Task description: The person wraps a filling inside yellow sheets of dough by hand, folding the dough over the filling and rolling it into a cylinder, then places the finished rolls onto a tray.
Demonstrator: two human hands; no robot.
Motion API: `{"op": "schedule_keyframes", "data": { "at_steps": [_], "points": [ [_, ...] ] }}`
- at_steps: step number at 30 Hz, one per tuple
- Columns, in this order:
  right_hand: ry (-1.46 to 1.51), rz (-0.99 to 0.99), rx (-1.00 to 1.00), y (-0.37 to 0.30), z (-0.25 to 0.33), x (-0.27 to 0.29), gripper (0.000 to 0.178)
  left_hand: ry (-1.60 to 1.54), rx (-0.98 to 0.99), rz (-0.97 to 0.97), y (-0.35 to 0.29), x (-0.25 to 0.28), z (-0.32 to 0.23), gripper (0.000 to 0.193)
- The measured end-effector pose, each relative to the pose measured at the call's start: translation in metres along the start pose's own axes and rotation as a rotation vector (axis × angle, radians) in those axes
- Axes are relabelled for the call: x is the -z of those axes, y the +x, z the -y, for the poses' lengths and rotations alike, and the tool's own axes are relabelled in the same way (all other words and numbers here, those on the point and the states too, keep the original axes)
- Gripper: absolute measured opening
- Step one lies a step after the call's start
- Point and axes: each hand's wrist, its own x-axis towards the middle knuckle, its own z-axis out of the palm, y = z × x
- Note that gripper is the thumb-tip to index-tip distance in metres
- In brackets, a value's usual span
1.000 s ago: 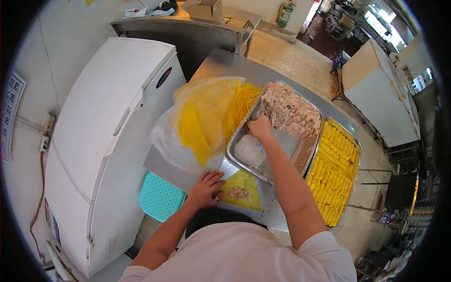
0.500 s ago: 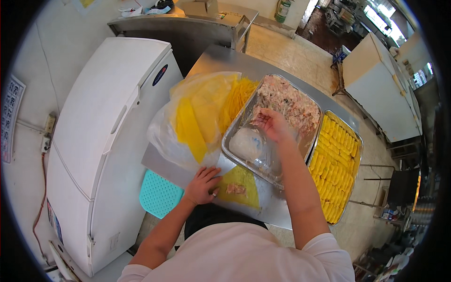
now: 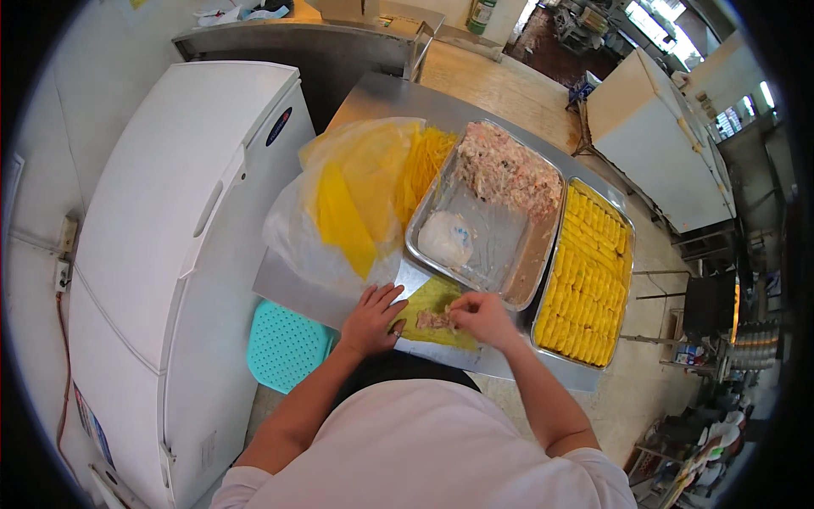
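Observation:
A thin yellow wrapper sheet [image 3: 429,297] lies flat on the metal table close to my body. Across its middle sits a short strip of pinkish ground meat filling [image 3: 431,321]. My left hand [image 3: 371,322] rests palm down at the wrapper's left edge, fingers spread. Over the right end of the strip, my right hand [image 3: 485,319] has its fingers pinched together on a bit of the filling. Beyond it stands a deep metal tray [image 3: 532,254] with a mound of ground meat mix [image 3: 509,165] at its far end and a whitish rounded bundle [image 3: 446,239] in its near left corner.
To the right is a tray of yellow rolls [image 3: 585,280] packed in rows. A plastic bag with yellow sheets [image 3: 339,212] and a heap of yellow shreds [image 3: 424,170] lie left of the meat tray. A white freezer [image 3: 170,254] and a turquoise stool [image 3: 287,346] flank the table's left.
My right hand has come from inside the meat tray down to the wrapper, and the strip of filling looks longer. My left hand stays at the wrapper's edge. The view has shifted slightly.

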Motion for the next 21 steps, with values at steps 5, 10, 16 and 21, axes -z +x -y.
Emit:
{"op": "schedule_keyframes", "data": {
  "at_steps": [5,10,16,21],
  "points": [
    [-0.676,-0.392,0.314,-0.002,-0.068,-0.032,0.011,-0.009,-0.024,-0.022,-0.002,-0.002,0.003,0.044],
    [-0.708,-0.425,0.315,-0.007,-0.048,-0.048,0.014,-0.013,-0.017,-0.027,-0.009,-0.005,0.009,0.044],
    [-0.829,-0.408,0.306,-0.007,-0.046,-0.059,0.017,-0.02,-0.044,-0.014,-0.009,-0.007,0.01,0.044],
    [-0.403,-0.574,0.155,-0.019,-0.036,-0.056,0.021,-0.015,-0.044,-0.032,-0.013,-0.01,0.015,0.044]
  ]
}}
